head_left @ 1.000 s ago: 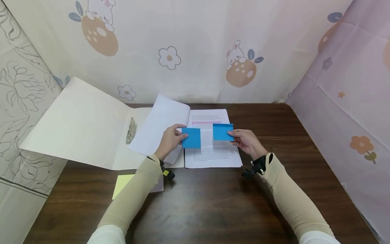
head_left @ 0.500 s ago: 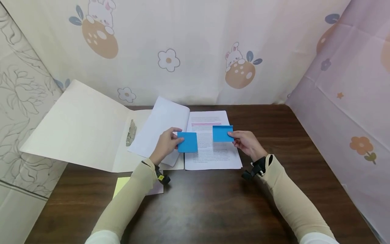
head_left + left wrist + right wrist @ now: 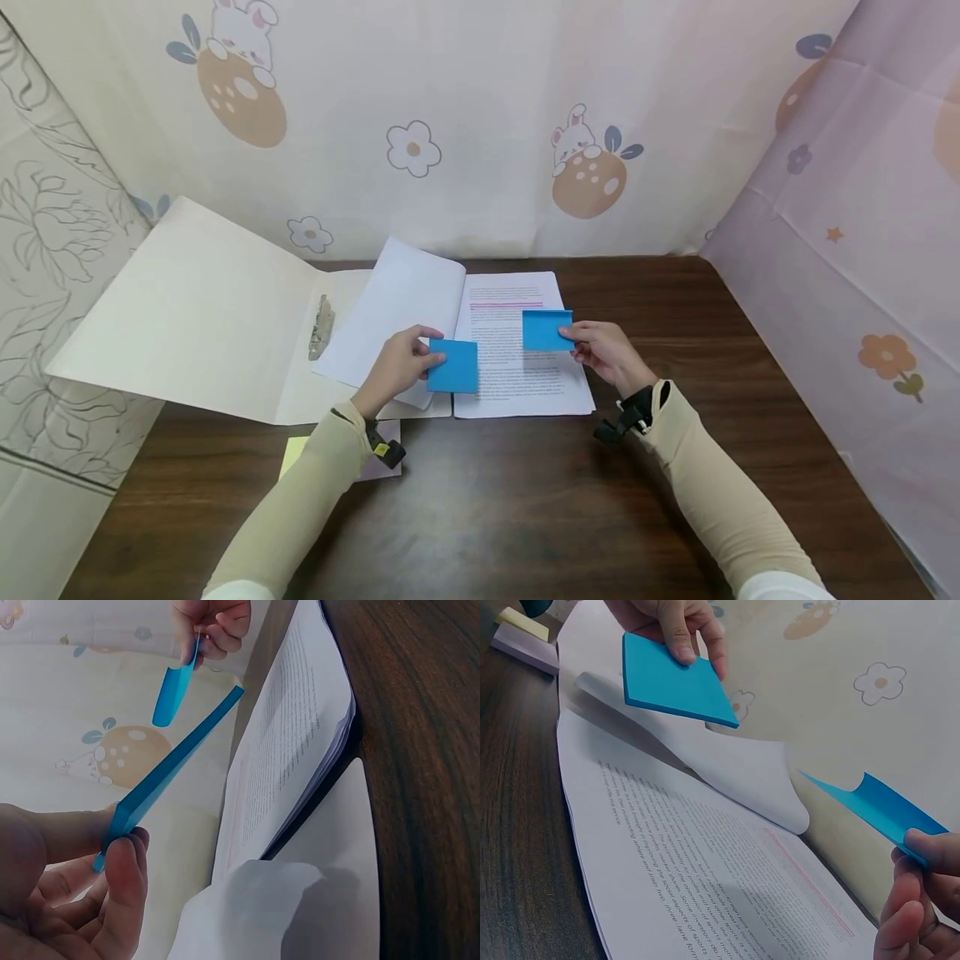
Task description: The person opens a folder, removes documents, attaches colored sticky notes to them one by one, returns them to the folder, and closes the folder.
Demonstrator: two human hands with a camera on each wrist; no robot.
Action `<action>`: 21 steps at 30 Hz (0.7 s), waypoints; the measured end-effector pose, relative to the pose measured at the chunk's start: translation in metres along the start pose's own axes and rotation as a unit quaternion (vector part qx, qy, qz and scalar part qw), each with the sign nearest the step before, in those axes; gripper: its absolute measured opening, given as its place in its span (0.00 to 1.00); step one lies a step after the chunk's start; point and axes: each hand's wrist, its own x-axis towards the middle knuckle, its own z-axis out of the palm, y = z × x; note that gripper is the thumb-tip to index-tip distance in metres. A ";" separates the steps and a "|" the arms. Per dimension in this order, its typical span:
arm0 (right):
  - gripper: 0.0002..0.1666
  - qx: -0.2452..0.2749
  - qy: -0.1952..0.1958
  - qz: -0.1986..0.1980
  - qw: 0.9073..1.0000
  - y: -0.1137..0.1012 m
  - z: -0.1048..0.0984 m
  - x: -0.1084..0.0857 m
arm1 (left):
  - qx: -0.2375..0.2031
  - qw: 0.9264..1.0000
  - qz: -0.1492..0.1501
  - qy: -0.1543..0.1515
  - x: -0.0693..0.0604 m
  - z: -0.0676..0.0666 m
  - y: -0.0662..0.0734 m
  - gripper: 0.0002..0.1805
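In the head view my left hand [image 3: 401, 362] pinches a blue sticky note pad [image 3: 453, 367] by its left edge, held above the papers. The pad's thickness shows in the right wrist view. My right hand [image 3: 606, 350] holds a single blue sticky note [image 3: 546, 331] between thumb and fingers; its top edge curls over. Beneath both lies a stack of printed pages [image 3: 517, 383], with pink highlighted lines near the top of the upper sheet. A turned-over sheet [image 3: 408, 292] bends leftward from the stack onto the open folder [image 3: 202, 325].
The folder's metal clip [image 3: 322, 327] sits left of the turned sheet. A yellow sticky pad [image 3: 292, 452] and a purple sticky pad [image 3: 386, 467] lie near the left forearm, partly covered by it. The dark wooden table [image 3: 480, 517] meets a patterned curtain [image 3: 480, 167] at the back.
My left hand has moved down and left with the blue pad, widening the gap from the single note. The right hand has stayed almost in place.
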 end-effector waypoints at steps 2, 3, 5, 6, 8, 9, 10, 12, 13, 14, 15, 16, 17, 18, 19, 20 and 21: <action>0.26 -0.001 0.001 0.001 1.000 0.000 0.000 0.000 | 0.002 1.000 -0.002 -0.003 -0.002 -0.001 -0.001 0.21; 0.27 -0.002 0.000 0.001 1.000 -0.001 0.000 -0.001 | 0.003 1.000 -0.002 -0.005 -0.002 -0.001 -0.001 0.21; 0.28 -0.001 0.000 0.002 1.000 0.000 0.000 -0.001 | 0.004 1.000 -0.003 -0.008 -0.004 -0.001 -0.002 0.21; 0.28 -0.001 0.000 0.002 1.000 0.000 0.000 -0.001 | 0.004 1.000 -0.003 -0.010 -0.005 -0.002 -0.003 0.21; 0.29 -0.001 -0.002 0.000 1.000 0.000 0.000 -0.002 | 0.008 1.000 -0.005 -0.012 -0.008 -0.002 -0.005 0.20; 0.30 -0.002 -0.002 -0.002 1.000 0.000 0.001 -0.002 | 0.010 1.000 -0.006 -0.013 -0.010 -0.002 -0.005 0.20; 0.30 -0.003 -0.001 -0.003 1.000 0.000 0.001 -0.003 | 0.011 1.000 -0.007 -0.014 -0.011 -0.003 -0.006 0.20; 0.30 -0.004 0.000 -0.005 1.000 0.001 0.000 -0.003 | 0.015 1.000 -0.007 -0.016 -0.014 -0.004 -0.008 0.20; 0.30 -0.005 0.001 -0.005 1.000 0.001 0.000 -0.003 | 0.017 1.000 -0.008 -0.018 -0.016 -0.004 -0.008 0.20; 0.29 -0.005 0.002 -0.006 1.000 0.001 0.000 -0.003 | 0.017 1.000 -0.010 -0.020 -0.017 -0.004 -0.009 0.20; 0.29 -0.005 0.003 -0.006 1.000 0.001 0.000 -0.003 | 0.019 0.999 -0.012 -0.023 -0.019 -0.004 -0.010 0.20; 0.29 -0.004 0.003 -0.005 1.000 0.002 0.000 -0.003 | 0.023 0.999 -0.013 -0.027 -0.020 -0.004 -0.011 0.20; 0.29 -0.003 0.004 -0.005 1.000 0.002 0.000 -0.002 | 0.027 0.999 -0.014 -0.030 -0.021 -0.004 -0.011 0.20; 0.29 -0.001 0.006 -0.003 1.000 0.002 0.001 -0.002 | 0.031 0.999 -0.014 -0.034 -0.023 -0.004 -0.012 0.20; 0.29 0.000 0.006 -0.002 1.000 0.002 0.001 -0.002 | 0.035 0.999 -0.016 -0.037 -0.024 -0.004 -0.012 0.20; 0.29 0.000 0.007 0.000 1.000 0.003 0.000 -0.002 | 0.039 0.998 -0.016 -0.042 -0.025 -0.003 -0.013 0.20; 0.30 0.000 0.008 0.001 1.000 0.003 0.000 -0.002 | 0.044 0.998 -0.016 -0.045 -0.026 -0.003 -0.013 0.20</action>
